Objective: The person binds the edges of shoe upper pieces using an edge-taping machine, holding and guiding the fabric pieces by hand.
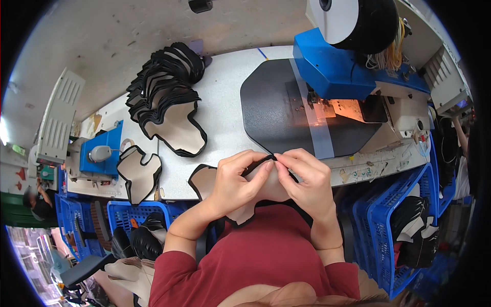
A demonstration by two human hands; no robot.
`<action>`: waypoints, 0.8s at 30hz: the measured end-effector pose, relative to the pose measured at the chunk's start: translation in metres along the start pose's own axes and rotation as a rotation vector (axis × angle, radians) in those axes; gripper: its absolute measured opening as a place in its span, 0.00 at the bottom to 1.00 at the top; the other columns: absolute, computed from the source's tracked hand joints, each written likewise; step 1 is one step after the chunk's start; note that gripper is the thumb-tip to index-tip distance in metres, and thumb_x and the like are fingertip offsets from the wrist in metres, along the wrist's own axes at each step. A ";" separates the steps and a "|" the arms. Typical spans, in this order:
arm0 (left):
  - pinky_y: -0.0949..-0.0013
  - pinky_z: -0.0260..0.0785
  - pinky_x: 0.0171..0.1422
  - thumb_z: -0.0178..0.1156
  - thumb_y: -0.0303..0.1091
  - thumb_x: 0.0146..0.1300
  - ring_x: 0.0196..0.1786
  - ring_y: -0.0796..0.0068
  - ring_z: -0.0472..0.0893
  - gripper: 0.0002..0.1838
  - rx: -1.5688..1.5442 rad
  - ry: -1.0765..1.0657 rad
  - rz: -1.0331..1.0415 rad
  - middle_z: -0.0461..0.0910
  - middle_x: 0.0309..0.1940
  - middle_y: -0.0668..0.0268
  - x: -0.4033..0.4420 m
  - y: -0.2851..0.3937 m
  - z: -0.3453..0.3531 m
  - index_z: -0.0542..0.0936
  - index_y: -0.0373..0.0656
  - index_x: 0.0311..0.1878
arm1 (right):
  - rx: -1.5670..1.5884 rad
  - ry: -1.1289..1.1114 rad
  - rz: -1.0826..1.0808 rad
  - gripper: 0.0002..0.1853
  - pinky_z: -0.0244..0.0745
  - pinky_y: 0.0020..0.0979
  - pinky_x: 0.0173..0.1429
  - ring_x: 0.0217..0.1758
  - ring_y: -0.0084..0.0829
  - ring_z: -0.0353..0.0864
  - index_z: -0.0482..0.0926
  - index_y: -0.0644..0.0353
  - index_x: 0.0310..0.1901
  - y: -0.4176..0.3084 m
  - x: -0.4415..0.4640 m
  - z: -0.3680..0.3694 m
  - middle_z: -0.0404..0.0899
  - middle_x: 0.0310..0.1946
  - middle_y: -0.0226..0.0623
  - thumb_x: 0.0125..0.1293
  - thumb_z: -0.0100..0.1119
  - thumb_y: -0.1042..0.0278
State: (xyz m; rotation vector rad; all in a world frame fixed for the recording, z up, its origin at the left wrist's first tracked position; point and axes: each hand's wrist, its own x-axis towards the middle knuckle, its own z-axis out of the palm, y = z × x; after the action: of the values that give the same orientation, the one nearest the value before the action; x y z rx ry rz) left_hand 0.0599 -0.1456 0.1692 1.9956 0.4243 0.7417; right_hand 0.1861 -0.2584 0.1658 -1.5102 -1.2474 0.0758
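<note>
A beige cut piece with black edging [269, 187] is between my hands, just in front of the table edge. My left hand [236, 180] is closed on it, thumb and fingers pinching near the top of the black edge. Right beside those fingertips, my right hand [308, 176] pinches the same edge between thumb and fingers. Part of the piece hangs below my left wrist over the red shirt. Beyond my hands, a sewing machine [332, 66] with a blue head stands over a dark plate [268, 110], its needle area lit orange.
A fanned stack of similar black-edged pieces [176, 128] lies at the table's back left. One single piece [140, 176] rests by the left edge, near another blue machine [102, 151]. Blue baskets [376, 225] stand below on both sides. A person [42, 202] is at far left.
</note>
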 end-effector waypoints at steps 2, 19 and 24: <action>0.77 0.68 0.32 0.65 0.25 0.60 0.28 0.80 0.79 0.06 -0.023 -0.015 -0.019 0.83 0.27 0.61 -0.001 -0.001 0.001 0.83 0.32 0.37 | 0.000 0.005 -0.027 0.05 0.76 0.33 0.32 0.29 0.37 0.81 0.81 0.69 0.35 0.002 0.000 0.000 0.80 0.30 0.40 0.56 0.64 0.81; 0.77 0.72 0.41 0.64 0.27 0.63 0.36 0.82 0.80 0.07 -0.271 -0.102 -0.156 0.85 0.34 0.64 -0.007 -0.003 -0.005 0.82 0.31 0.40 | 0.192 0.015 0.131 0.05 0.75 0.27 0.33 0.28 0.29 0.83 0.82 0.68 0.35 -0.002 -0.007 0.004 0.82 0.28 0.39 0.56 0.64 0.82; 0.78 0.71 0.40 0.64 0.28 0.64 0.36 0.83 0.80 0.07 -0.342 -0.100 -0.211 0.84 0.32 0.65 -0.009 -0.008 -0.006 0.82 0.32 0.40 | 0.325 -0.067 0.304 0.03 0.77 0.24 0.34 0.29 0.25 0.84 0.82 0.68 0.34 0.001 -0.012 0.003 0.83 0.27 0.38 0.57 0.65 0.81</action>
State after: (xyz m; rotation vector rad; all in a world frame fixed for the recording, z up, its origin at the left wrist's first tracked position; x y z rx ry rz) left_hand 0.0493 -0.1432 0.1616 1.6308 0.4116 0.5390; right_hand 0.1792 -0.2648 0.1577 -1.4064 -0.9922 0.5093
